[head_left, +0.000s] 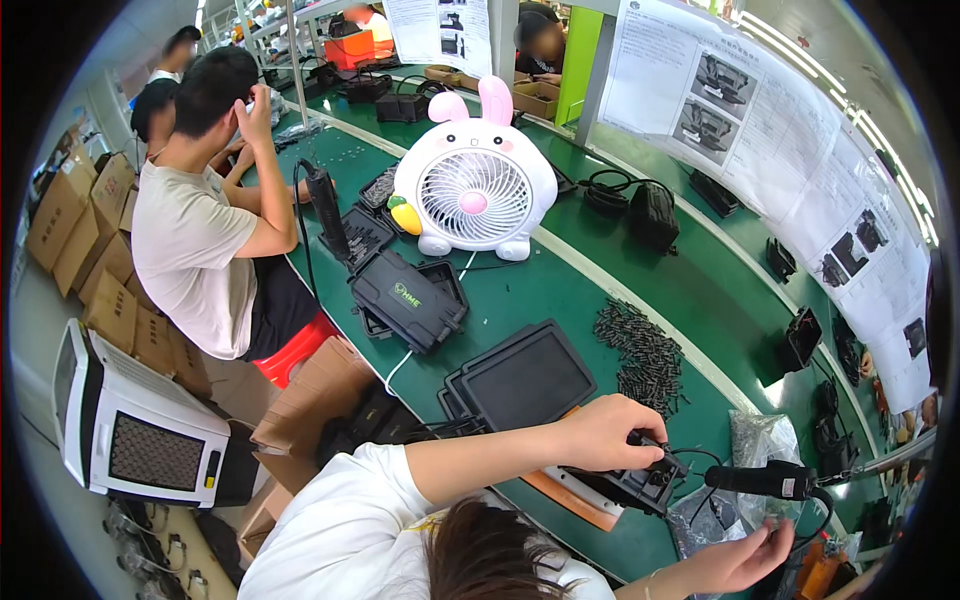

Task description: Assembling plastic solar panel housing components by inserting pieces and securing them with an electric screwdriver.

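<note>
At the left edge a white machine (135, 425) stands on the floor beside stacked cardboard boxes (95, 245), and a co-worker in a light shirt (195, 250) sits at the green table (560, 290); further right stand a rabbit-eared fan (474, 185) and a stack of black trays (520, 380). The left hand (605, 432) presses closed on a small black part (640, 480) at the table's near edge, just below a pile of dark screws (645, 355); the right hand (745, 555) hangs half open and empty, just under a black electric screwdriver (765, 480).

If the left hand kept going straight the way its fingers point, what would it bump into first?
Probably the black electric screwdriver hanging just right of it. The left hand rests on a small black plastic part, fingers aimed rightward. Depth is unclear, so it might pass behind.
</note>
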Demonstrator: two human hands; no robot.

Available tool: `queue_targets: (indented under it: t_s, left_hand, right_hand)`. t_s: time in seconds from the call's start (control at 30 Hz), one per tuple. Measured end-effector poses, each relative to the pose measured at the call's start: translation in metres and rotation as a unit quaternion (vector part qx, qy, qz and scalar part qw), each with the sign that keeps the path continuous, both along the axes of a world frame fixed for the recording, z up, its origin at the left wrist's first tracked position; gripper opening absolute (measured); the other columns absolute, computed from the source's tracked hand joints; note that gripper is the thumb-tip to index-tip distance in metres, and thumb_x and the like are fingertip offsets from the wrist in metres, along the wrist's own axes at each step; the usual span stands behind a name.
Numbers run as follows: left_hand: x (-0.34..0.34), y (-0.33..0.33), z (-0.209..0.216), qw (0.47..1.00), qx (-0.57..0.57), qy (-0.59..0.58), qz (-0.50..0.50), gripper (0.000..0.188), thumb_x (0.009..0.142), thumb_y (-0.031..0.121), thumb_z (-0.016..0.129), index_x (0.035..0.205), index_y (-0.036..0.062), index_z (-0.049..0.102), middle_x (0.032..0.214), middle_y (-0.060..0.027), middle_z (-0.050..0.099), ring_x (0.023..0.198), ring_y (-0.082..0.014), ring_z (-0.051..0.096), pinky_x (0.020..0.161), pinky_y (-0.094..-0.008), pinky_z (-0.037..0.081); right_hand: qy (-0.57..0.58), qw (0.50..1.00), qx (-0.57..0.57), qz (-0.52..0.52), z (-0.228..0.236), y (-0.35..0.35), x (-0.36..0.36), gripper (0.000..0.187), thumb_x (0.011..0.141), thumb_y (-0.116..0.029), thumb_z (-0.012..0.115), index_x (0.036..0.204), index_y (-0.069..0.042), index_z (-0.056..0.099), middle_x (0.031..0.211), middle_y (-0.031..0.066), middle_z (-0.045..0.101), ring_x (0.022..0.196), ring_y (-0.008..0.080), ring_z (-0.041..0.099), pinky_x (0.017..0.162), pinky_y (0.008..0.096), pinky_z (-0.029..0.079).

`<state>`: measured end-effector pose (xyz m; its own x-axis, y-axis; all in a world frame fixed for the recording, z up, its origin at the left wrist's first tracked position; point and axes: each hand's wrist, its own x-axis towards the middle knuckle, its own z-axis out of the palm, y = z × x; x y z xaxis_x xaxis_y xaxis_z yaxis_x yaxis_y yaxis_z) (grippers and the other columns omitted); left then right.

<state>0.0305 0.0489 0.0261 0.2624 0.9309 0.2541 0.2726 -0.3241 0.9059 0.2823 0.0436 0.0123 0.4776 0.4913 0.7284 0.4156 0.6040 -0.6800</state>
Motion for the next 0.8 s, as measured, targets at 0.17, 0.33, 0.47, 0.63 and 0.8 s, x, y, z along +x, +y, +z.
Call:
queue_targets:
  t_s: [0.17, 0.33, 0.47, 0.63, 0.8]
  left_hand:
    - [0.002, 0.000, -0.004, 1.000, 0.007, -0.002, 0.008, 0.029, 0.082, 0.025, 0.065, 0.098, 0.0010, 0.067, 0.092, -0.0143, 0.069, 0.087, -0.0278, 0.067, 0.078, -0.0354, 0.050]
    - [0.002, -0.002, -0.004, 1.000, 0.005, -0.005, 0.017, 0.029, 0.082, 0.026, 0.066, 0.098, 0.0024, 0.068, 0.091, -0.0126, 0.070, 0.085, -0.0263, 0.067, 0.077, -0.0344, 0.051]
    - [0.000, -0.003, -0.004, 0.999, 0.011, -0.024, 0.028, 0.026, 0.081, 0.026, 0.068, 0.095, 0.0044, 0.069, 0.085, -0.0103, 0.070, 0.077, -0.0233, 0.067, 0.072, -0.0320, 0.051]
    - [0.000, -0.003, -0.004, 0.995, -0.007, -0.093, 0.022, 0.020, 0.080, 0.015, 0.070, 0.093, 0.0011, 0.067, 0.080, -0.0094, 0.069, 0.076, -0.0146, 0.065, 0.070, -0.0289, 0.050]
    - [-0.001, -0.004, -0.001, 0.996, -0.048, -0.081, 0.009, 0.022, 0.080, 0.016, 0.068, 0.095, -0.0004, 0.066, 0.081, -0.0087, 0.069, 0.075, -0.0138, 0.064, 0.071, -0.0285, 0.051]
  right_hand:
    - [-0.221, 0.953, -0.069, -0.196, -0.042, 0.069, 0.021, 0.074, 0.087, -0.015, 0.067, 0.145, 0.005, 0.024, 0.133, 0.0272, 0.041, 0.119, 0.0320, 0.048, 0.100, 0.0430, 0.042]
    - [0.044, 0.999, -0.020, 0.000, -0.015, 0.105, 0.026, 0.051, 0.092, -0.010, 0.057, 0.135, 0.006, 0.034, 0.119, 0.0210, 0.052, 0.104, 0.0280, 0.056, 0.092, 0.0411, 0.047]
    - [0.232, 0.913, 0.182, 0.282, 0.075, 0.092, 0.029, 0.037, 0.089, -0.018, 0.057, 0.120, -0.002, 0.045, 0.100, 0.0126, 0.052, 0.088, 0.0253, 0.052, 0.081, 0.0401, 0.046]
    - [0.173, 0.841, 0.166, 0.486, 0.138, 0.064, -0.005, 0.050, 0.079, -0.033, 0.067, 0.112, 0.000, 0.048, 0.093, 0.0105, 0.046, 0.075, 0.0195, 0.042, 0.063, 0.0318, 0.035]
    - [0.078, 0.772, 0.087, 0.625, 0.146, 0.056, -0.045, 0.059, 0.080, -0.035, 0.066, 0.122, 0.001, 0.046, 0.095, 0.0125, 0.048, 0.074, 0.0195, 0.046, 0.062, 0.0324, 0.041]
